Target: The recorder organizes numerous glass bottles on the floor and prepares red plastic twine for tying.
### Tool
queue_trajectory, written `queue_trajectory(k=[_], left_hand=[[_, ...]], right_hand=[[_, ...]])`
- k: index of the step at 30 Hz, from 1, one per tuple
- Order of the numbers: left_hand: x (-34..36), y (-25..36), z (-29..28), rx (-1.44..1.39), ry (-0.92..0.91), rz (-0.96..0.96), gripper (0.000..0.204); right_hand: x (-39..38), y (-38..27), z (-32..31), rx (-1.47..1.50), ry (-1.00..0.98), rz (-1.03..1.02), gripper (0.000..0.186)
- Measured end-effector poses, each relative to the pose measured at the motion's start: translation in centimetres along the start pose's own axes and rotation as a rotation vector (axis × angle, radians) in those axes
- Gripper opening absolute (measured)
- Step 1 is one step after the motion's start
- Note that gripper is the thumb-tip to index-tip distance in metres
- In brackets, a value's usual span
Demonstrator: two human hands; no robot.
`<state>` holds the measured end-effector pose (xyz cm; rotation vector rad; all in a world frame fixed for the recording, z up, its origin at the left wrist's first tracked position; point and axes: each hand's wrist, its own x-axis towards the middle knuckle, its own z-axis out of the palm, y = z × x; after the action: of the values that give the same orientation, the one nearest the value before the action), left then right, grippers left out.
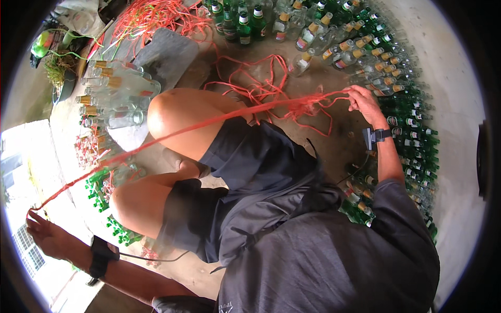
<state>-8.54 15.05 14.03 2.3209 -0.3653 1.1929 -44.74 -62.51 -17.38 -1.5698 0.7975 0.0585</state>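
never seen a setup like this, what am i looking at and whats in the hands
There is no robot here, just a person working with bare hands. The single picture comes from a wide fisheye camera worn on the head and looking down, so straight edges bend near the rim.

The left hand is at lower left and the right hand at upper right, each with a dark strap at the wrist. Between them they hold a red string, stretched over the bare knees.

On the floor lies a loose red tangle. Green bottles and clear bottles are grouped around the person.
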Motion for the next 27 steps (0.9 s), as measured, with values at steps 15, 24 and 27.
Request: queue_trajectory(k=[15, 24, 27], left_hand=[[-5.2, 0.3, 3.1, -0.176, -0.019, -0.306, 0.033], [-9.2, 11.6, 10.2, -0.422, -0.078, -0.561, 0.060], [-11.7, 18.7, 13.0, -0.397, -0.303, -0.402, 0.050]], right_hand=[[-1.8, -8.0, 1.7, 0.064, 0.089, -0.187, 0.028], [-3.9, -14.7, 6.0, 0.001, -0.075, -0.401, 0.033], [-4.8, -16.6, 7.3, 0.006, -0.090, -0.447, 0.032]])
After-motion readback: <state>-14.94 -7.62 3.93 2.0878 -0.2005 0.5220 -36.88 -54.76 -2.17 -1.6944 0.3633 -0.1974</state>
